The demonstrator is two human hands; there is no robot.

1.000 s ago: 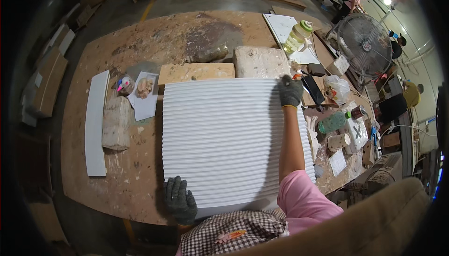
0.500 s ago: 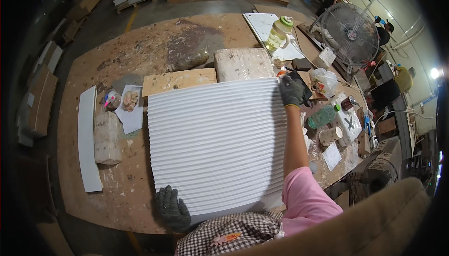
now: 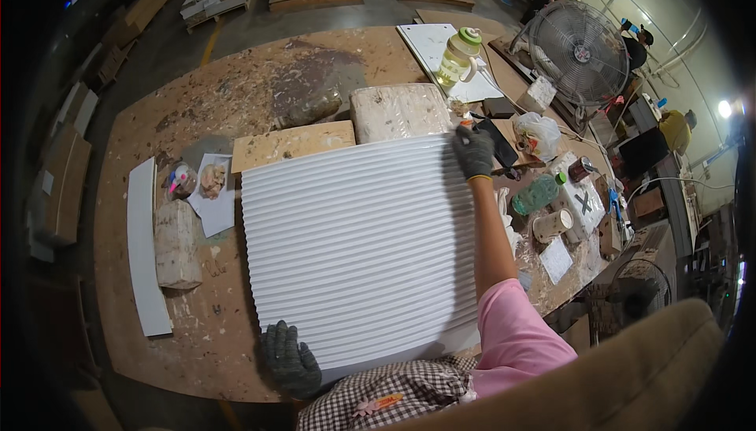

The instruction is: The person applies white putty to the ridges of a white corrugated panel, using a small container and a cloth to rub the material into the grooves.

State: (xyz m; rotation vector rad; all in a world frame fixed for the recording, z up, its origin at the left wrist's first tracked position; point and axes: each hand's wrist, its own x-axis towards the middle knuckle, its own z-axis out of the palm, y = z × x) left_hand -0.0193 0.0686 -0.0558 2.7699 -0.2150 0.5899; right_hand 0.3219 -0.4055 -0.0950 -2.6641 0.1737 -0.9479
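A white panel with ridges running across it [image 3: 358, 246] lies in front of me on the workbench. My left hand [image 3: 291, 358], in a dark grey glove, rests at its near left corner with the fingers stretched out over the edge. At the far right corner is my right hand [image 3: 474, 152], gloved in the same grey, its fingers curled. Just beyond those fingers a small orange-and-white thing [image 3: 466, 119] shows; whether I grip it cannot be made out. Behind the panel's far edge are a tan board [image 3: 293, 144] and a plastic-wrapped block [image 3: 400, 110].
Left of the panel are a wrapped block [image 3: 178, 246] and a narrow white strip [image 3: 145, 250]. To the right stand a green bottle [image 3: 539, 193], a paper cup [image 3: 553, 226] and a can [image 3: 580, 168]. A drink bottle [image 3: 458, 58] and large fan [image 3: 579, 53] stand farther back. People work beyond.
The whole view has shifted slightly, so bench and panel appear a little farther left. Both hands keep about the same places on the panel.
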